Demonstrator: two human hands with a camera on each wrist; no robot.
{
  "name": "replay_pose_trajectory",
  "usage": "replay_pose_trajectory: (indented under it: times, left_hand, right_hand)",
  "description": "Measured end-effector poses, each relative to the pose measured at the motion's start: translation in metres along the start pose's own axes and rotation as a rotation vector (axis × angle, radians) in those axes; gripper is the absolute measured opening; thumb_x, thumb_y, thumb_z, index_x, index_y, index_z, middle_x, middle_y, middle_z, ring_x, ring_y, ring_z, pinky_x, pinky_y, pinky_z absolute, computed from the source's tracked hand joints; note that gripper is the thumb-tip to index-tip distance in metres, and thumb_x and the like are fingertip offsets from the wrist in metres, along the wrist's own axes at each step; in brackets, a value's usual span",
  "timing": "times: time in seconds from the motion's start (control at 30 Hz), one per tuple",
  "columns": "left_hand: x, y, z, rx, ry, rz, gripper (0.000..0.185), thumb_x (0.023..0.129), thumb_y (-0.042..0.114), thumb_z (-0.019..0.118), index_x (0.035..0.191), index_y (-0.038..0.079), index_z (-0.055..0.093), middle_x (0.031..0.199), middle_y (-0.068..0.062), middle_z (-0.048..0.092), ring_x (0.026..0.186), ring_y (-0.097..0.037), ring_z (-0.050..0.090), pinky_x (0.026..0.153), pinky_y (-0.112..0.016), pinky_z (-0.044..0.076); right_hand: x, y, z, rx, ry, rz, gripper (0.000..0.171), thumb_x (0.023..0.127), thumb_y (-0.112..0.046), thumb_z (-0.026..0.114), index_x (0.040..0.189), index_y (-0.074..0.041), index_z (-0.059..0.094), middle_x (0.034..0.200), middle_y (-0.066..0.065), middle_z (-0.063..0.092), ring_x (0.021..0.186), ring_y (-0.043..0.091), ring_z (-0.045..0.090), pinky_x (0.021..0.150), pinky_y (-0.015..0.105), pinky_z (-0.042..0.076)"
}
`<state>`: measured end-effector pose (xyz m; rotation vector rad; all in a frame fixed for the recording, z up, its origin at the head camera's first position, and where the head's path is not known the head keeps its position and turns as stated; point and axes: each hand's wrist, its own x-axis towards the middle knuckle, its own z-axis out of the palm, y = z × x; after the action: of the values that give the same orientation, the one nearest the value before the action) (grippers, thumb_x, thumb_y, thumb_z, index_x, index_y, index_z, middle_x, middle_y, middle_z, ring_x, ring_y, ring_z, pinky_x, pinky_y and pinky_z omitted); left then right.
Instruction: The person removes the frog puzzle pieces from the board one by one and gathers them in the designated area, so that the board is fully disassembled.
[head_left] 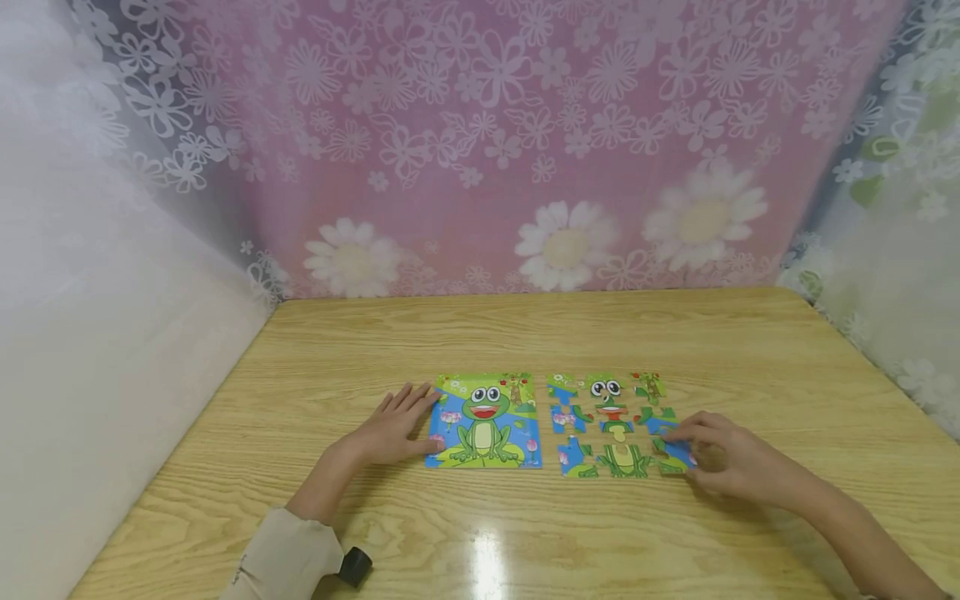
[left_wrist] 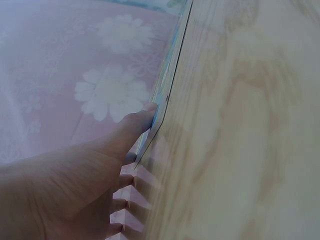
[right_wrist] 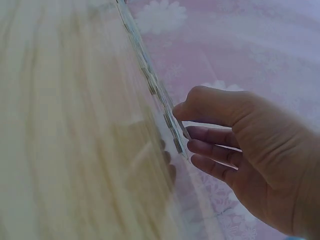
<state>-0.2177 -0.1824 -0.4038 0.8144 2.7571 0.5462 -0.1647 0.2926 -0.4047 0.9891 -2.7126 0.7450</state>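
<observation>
Frog puzzle pieces lie spread in a loose grid on the wooden table, just right of the finished frog picture card, as I watch from the head view. My right hand curls its fingers onto the blue piece at the grid's lower right corner, pinching it against the tabletop, while my left hand lies flat and relaxed, its fingers straight, touching the card's left edge. I judge the step in hand to be seating that corner piece; the next move calls for sliding it snugly against its neighbours without nudging the rest. From the left wrist view, the left thumb presses the thin card edge, with the other fingers stretched out underneath along the wood. From the right wrist view, the picture is blurred, yet the right hand's fingers show bent at the edge of the piece row, the thumb above and the wrist held low over the table.
</observation>
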Motion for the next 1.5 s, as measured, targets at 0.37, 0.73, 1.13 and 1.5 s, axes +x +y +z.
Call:
replay_pose_trajectory:
  times: [0.37, 0.73, 1.13, 1.5]
  left_hand:
    - [0.0000, 0.0006, -0.0007, 0.007, -0.006, -0.006, 0.080, 0.089, 0.051, 0.052, 0.147, 0.007, 0.018, 0.151, -0.016, 0.010, 0.136, -0.037, 0.000, 0.106, -0.053, -0.001]
    - [-0.0003, 0.0018, -0.0006, 0.003, 0.001, 0.002, 0.079, 0.089, 0.049, 0.053, 0.147, 0.006, 0.019, 0.150, -0.018, 0.011, 0.135, -0.038, 0.001, 0.105, -0.054, -0.001]
    - [-0.0013, 0.0027, -0.0023, 0.021, 0.003, 0.002, 0.080, 0.089, 0.049, 0.053, 0.147, 0.005, 0.019, 0.150, -0.018, 0.011, 0.135, -0.038, 0.001, 0.106, -0.054, 0.000]
    - [-0.0015, 0.0017, -0.0013, -0.006, 0.008, 0.000, 0.081, 0.089, 0.048, 0.055, 0.147, 0.006, 0.018, 0.150, -0.017, 0.011, 0.136, -0.037, 0.000, 0.106, -0.053, -0.001]
  right_hand:
    - [-0.0029, 0.0035, -0.0005, 0.014, -0.042, -0.031, 0.038, 0.073, -0.012, 0.078, 0.108, -0.016, 0.065, 0.106, -0.008, 0.052, 0.095, 0.006, 0.049, 0.075, 0.028, 0.048]
    - [-0.0034, 0.0044, 0.0008, 0.033, -0.061, -0.024, 0.035, 0.076, -0.014, 0.076, 0.108, -0.017, 0.064, 0.108, -0.006, 0.052, 0.097, 0.008, 0.048, 0.076, 0.027, 0.048]
    - [-0.0033, 0.0063, 0.0006, 0.048, -0.072, -0.014, 0.035, 0.077, -0.016, 0.076, 0.109, -0.019, 0.063, 0.110, -0.004, 0.051, 0.100, 0.009, 0.047, 0.077, 0.029, 0.048]
    - [-0.0027, 0.0043, -0.0043, 0.094, -0.073, 0.026, 0.025, 0.084, -0.014, 0.068, 0.109, -0.016, 0.063, 0.109, -0.004, 0.051, 0.093, 0.011, 0.050, 0.073, 0.029, 0.048]
